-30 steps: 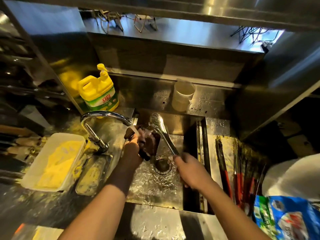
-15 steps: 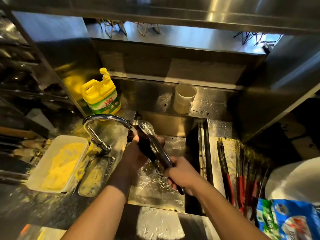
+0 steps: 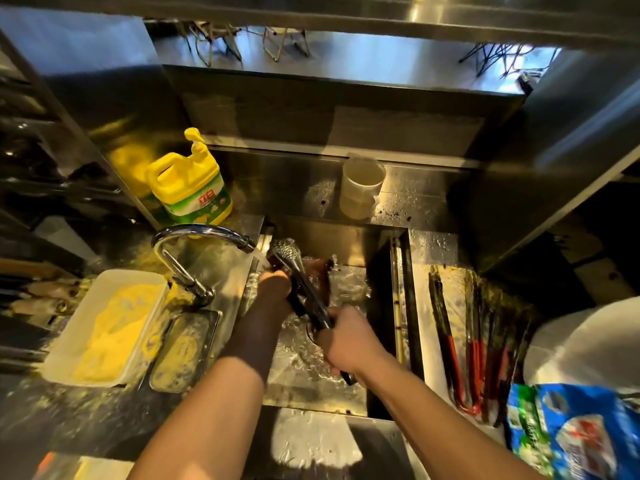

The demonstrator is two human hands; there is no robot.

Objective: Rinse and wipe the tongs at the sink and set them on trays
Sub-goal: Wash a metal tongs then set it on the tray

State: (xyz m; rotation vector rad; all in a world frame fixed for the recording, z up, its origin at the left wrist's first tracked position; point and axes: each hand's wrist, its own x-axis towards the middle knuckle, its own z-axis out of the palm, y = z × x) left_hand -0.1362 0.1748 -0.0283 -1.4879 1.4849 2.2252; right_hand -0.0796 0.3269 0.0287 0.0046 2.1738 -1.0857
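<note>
Rinsing stage. My right hand point(image 3: 349, 344) grips the handle end of the steel tongs point(image 3: 304, 289), which slant over the sink point(image 3: 401, 306) with their scalloped head just beside the running faucet point(image 3: 204, 233). My left hand point(image 3: 275, 289) presses a dark cloth point(image 3: 320, 271) against the arms; its fingers are hidden. I judge the tongs stiff, light, springy and slippery when wet, best held firmly at the handle.
</note>
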